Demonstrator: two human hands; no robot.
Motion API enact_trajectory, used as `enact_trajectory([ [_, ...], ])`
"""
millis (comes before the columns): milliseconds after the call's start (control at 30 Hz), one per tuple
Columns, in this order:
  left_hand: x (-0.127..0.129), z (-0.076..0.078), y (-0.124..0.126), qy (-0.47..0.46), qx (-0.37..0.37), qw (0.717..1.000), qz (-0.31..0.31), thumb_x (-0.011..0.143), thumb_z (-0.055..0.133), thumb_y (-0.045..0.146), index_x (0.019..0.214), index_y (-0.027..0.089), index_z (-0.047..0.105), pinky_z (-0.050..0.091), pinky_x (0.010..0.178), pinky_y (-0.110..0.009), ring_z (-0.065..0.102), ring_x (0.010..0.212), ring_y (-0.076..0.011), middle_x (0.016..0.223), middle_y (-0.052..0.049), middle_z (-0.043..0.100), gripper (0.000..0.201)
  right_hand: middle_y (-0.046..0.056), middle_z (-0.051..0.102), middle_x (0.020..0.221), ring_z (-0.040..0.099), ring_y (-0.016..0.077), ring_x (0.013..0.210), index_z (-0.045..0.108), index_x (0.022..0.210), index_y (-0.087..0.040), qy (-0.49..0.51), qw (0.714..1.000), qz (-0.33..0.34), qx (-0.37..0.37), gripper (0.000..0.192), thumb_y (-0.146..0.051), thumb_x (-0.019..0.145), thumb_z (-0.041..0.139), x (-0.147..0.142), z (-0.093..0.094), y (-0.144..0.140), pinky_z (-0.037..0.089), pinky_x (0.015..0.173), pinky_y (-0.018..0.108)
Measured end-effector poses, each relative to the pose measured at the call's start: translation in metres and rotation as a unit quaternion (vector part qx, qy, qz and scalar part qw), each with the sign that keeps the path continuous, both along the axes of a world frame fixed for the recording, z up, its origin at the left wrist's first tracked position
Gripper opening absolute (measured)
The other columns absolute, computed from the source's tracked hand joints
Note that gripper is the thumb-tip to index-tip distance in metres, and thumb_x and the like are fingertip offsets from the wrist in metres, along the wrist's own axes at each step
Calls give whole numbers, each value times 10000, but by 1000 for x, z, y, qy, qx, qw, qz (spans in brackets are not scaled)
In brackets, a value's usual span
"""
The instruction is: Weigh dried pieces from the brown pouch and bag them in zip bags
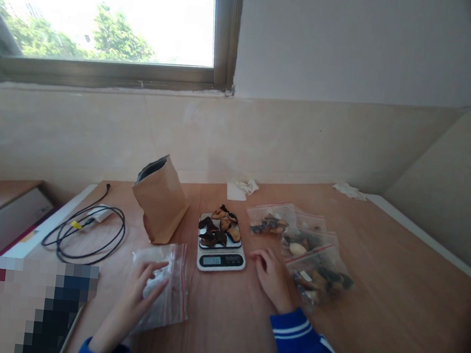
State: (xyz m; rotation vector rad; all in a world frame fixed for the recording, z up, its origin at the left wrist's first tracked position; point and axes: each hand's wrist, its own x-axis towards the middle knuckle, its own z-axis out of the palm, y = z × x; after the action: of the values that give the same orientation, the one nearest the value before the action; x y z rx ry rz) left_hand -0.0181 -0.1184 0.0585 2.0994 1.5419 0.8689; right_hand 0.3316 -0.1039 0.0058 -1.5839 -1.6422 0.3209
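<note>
My left hand rests on a stack of clear zip bags with red seal strips, its fingers spread apart. To the right of the kitchen scale, my right hand lies on the table with loosely bent fingers and a gap by the thumb; nothing shows in it. Several dried brown-and-black pieces, looking like dried mushroom, lie on the scale's platform. The small display is lit, but its digits are too blurred to read. Filled zip bags of similar pieces sit just beyond my right hand.
An open brown paper pouch stands behind the zip bags. A coiled black cable lies at the left, above a pixelated dark object. Crumpled tissue and a white paper piece lie by the wall, below the window.
</note>
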Motion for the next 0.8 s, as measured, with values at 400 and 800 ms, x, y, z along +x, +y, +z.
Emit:
enact_trajectory([
  [400, 3, -34, 0, 11, 38, 999, 33, 821, 552, 419, 1102, 273, 646, 521, 840, -430, 629, 967, -260, 1039, -79, 665, 330, 53, 645, 908, 608, 211, 894, 648, 889, -219, 9, 1000, -11, 9, 254, -154, 842, 407, 1, 0, -1, 475, 810, 346],
  [800, 73, 23, -38, -109, 164, 980, -23, 828, 615, 300, 1184, 300, 585, 515, 872, -359, 601, 1030, -213, 1111, -51, 632, 357, 42, 640, 993, 602, 176, 893, 535, 1162, -230, 248, 956, 153, -25, 322, -415, 910, 458, -86, 61, -45, 466, 799, 290],
])
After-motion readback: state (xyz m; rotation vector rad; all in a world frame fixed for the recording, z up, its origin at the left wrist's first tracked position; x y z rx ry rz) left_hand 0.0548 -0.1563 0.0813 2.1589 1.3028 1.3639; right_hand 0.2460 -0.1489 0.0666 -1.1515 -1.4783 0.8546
